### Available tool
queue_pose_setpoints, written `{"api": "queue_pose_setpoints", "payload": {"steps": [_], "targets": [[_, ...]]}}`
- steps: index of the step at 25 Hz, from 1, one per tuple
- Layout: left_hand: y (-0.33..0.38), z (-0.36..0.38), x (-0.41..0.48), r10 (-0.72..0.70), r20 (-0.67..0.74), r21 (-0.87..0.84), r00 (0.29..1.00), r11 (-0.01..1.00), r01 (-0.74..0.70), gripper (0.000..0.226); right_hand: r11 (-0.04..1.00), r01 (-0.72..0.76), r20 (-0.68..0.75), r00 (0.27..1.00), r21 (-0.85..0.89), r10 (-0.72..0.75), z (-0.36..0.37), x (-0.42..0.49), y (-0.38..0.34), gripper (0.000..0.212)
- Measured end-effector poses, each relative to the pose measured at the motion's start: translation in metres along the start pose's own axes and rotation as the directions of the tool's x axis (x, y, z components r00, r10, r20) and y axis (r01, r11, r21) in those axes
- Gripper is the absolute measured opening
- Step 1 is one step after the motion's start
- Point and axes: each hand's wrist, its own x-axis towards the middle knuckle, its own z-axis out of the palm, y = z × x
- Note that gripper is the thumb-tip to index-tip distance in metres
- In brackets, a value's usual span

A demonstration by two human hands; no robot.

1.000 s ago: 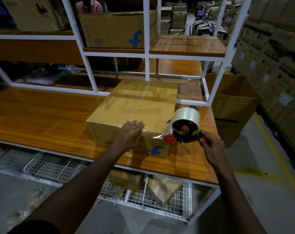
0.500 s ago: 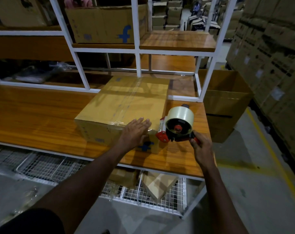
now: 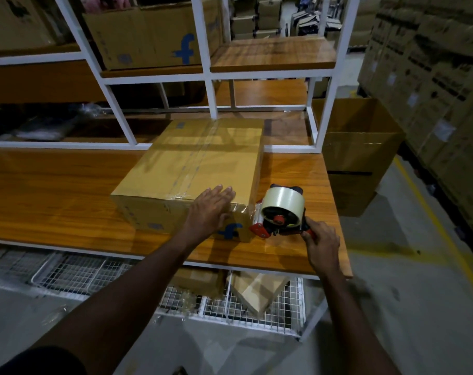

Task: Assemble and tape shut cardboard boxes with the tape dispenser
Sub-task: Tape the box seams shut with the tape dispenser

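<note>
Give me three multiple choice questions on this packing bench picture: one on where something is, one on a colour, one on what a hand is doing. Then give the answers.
1. Where is the tape dispenser relative to the box on the table?
A. on top of the box
B. at the box's near right corner
C. on the upper shelf

2. What colour is the logo on the box's near side?
A. blue
B. green
C. white

3. What is the left hand doing?
A. gripping the dispenser
B. lying flat on the box's near top edge
C. hanging below the table

Answers:
1 B: the dispenser's red front sits at that corner, and the right hand grips its handle.
2 A: the letter f is blue on brown cardboard.
3 B: its fingers are straight across the taped edge.
</note>
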Motion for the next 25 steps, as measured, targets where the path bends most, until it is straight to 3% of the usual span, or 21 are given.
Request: {"api": "queue_pose_setpoints", "payload": {"steps": [9,13,20,25], "targets": [[-0.004,-0.001,0.001,-0.021,0.023,0.02,1.0,1.0,0.021,0.066,0.989,0.057,-0.013,0.998,-0.138,-0.059,0.008,0.014,-0.025,0.037],[-0.021,0.0,0.0,-0.032,0.009,0.057,0.999,0.998,0.032,0.069,0.975,-0.185,0.134,0.97,-0.124,0.201,0.036,0.003,-0.054,0.031],[-0.029,-0.001,-0.007,-0.011,-0.037,-0.003,0.999,1.0,0.011,0.071,0.943,-0.301,-0.018,0.953,-0.141,0.302,0.009,-0.02,-0.035,0.036],[-0.027,-0.002,-0.007,-0.023,-0.056,-0.038,0.998,0.999,0.021,0.073,0.894,-0.445,0.059,0.892,-0.049,0.447,-0.002,-0.012,-0.037,0.05]]}}
